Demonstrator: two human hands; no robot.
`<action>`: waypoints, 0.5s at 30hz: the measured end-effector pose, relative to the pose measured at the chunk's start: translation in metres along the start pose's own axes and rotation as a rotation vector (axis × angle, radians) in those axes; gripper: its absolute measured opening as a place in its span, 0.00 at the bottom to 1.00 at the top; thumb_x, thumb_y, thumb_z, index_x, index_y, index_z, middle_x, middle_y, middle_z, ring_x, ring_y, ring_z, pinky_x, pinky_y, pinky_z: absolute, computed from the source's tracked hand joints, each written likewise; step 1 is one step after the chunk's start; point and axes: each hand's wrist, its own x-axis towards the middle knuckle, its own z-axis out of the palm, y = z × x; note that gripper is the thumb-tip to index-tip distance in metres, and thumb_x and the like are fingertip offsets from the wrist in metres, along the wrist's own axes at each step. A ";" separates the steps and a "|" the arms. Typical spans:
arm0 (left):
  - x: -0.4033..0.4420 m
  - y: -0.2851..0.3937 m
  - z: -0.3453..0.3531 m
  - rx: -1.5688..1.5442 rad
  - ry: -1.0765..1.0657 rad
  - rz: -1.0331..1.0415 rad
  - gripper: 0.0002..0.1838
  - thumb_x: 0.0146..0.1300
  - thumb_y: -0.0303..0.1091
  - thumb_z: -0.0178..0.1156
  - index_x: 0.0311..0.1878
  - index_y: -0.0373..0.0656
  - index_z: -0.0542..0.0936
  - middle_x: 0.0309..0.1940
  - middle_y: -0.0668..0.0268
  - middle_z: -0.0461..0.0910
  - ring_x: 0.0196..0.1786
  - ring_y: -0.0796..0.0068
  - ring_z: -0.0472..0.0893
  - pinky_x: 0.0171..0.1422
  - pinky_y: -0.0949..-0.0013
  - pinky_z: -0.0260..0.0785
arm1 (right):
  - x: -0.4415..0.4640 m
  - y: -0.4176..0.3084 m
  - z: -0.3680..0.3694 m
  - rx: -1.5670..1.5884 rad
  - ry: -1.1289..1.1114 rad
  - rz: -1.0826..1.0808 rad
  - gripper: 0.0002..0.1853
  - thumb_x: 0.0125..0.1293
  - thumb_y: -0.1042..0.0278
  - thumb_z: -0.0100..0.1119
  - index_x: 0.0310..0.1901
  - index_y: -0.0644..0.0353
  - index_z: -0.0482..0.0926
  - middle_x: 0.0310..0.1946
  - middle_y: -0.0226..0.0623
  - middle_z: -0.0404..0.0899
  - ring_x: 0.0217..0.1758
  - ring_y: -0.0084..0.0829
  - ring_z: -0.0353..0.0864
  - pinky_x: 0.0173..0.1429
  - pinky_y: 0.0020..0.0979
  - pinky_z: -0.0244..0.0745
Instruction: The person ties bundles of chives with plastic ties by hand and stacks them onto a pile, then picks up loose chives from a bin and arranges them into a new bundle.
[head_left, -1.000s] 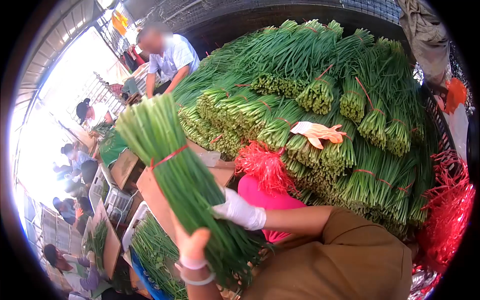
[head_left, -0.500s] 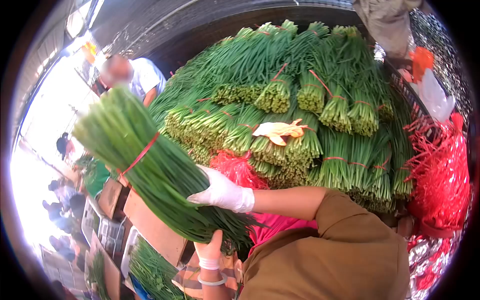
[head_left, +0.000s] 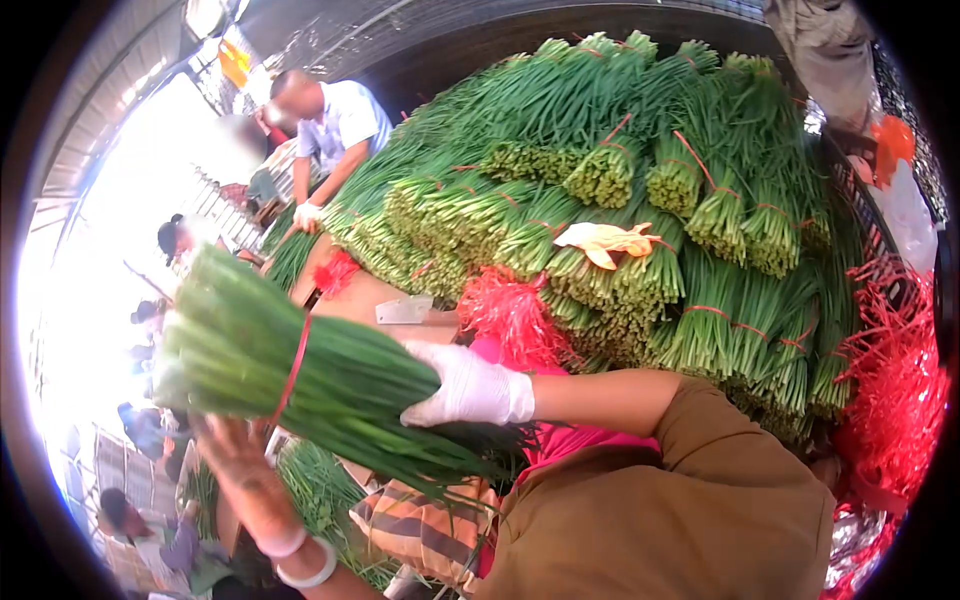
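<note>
A thick bundle of Chinese chives, bound with a red tie, lies tilted across the view, its pale stem ends to the left. My right hand, in a white glove, wraps over the leafy part from above and holds it. Beneath the stem end is my left hand, with a white cuff and a bangle at the wrist. Its fingers look stretched out and apart against the underside, slightly blurred and partly hidden by the bundle.
Behind is a big pile of tied chive bundles with an orange glove on it. A cleaver and red plastic strips lie nearer. A co-worker bends over at the upper left. More red strips hang right.
My left hand has let go of the leafy end and moved left to the stem end. The bundle has swung lower and flatter. The view has shifted, showing the cleaver and more of the co-worker.
</note>
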 end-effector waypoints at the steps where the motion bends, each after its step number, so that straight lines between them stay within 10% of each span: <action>1: -0.003 -0.019 -0.007 0.007 -0.061 -0.003 0.53 0.56 0.65 0.60 0.73 0.39 0.50 0.69 0.55 0.59 0.70 0.60 0.62 0.72 0.54 0.54 | 0.000 -0.006 0.005 -0.051 -0.098 0.064 0.34 0.51 0.68 0.69 0.60 0.64 0.67 0.48 0.39 0.79 0.53 0.26 0.77 0.59 0.30 0.70; 7: -0.029 -0.007 0.032 -0.368 0.062 -0.201 0.41 0.48 0.45 0.74 0.63 0.37 0.68 0.56 0.61 0.75 0.56 0.64 0.76 0.63 0.59 0.67 | 0.010 0.008 0.027 -0.254 -0.276 0.090 0.42 0.48 0.63 0.70 0.66 0.63 0.63 0.54 0.47 0.76 0.58 0.38 0.76 0.62 0.35 0.69; 11: -0.025 -0.020 0.008 0.301 -0.069 0.019 0.30 0.59 0.40 0.58 0.62 0.35 0.67 0.58 0.58 0.72 0.60 0.63 0.72 0.67 0.58 0.63 | 0.025 0.008 0.010 -0.870 -0.249 -0.174 0.44 0.45 0.60 0.71 0.65 0.61 0.64 0.58 0.48 0.73 0.62 0.44 0.72 0.64 0.40 0.67; 12: -0.022 -0.028 0.003 -0.001 0.047 -0.131 0.28 0.61 0.40 0.58 0.61 0.34 0.69 0.56 0.57 0.73 0.59 0.63 0.73 0.66 0.56 0.64 | 0.023 0.010 0.003 -0.987 -0.201 -0.279 0.44 0.45 0.59 0.71 0.65 0.61 0.64 0.59 0.48 0.72 0.63 0.45 0.70 0.64 0.41 0.66; 13: -0.020 -0.038 -0.001 -0.307 0.166 -0.275 0.27 0.62 0.41 0.58 0.60 0.34 0.70 0.54 0.57 0.75 0.59 0.62 0.73 0.66 0.55 0.65 | 0.019 0.024 -0.003 -0.885 -0.178 -0.250 0.42 0.45 0.58 0.70 0.64 0.61 0.65 0.58 0.49 0.72 0.59 0.47 0.73 0.63 0.43 0.67; 15: -0.005 -0.011 0.020 0.526 -0.162 0.140 0.20 0.62 0.40 0.56 0.53 0.37 0.74 0.48 0.56 0.76 0.56 0.60 0.75 0.70 0.47 0.57 | 0.010 0.048 -0.005 -0.242 -0.287 0.226 0.34 0.57 0.61 0.64 0.64 0.63 0.66 0.62 0.43 0.70 0.62 0.39 0.73 0.65 0.41 0.66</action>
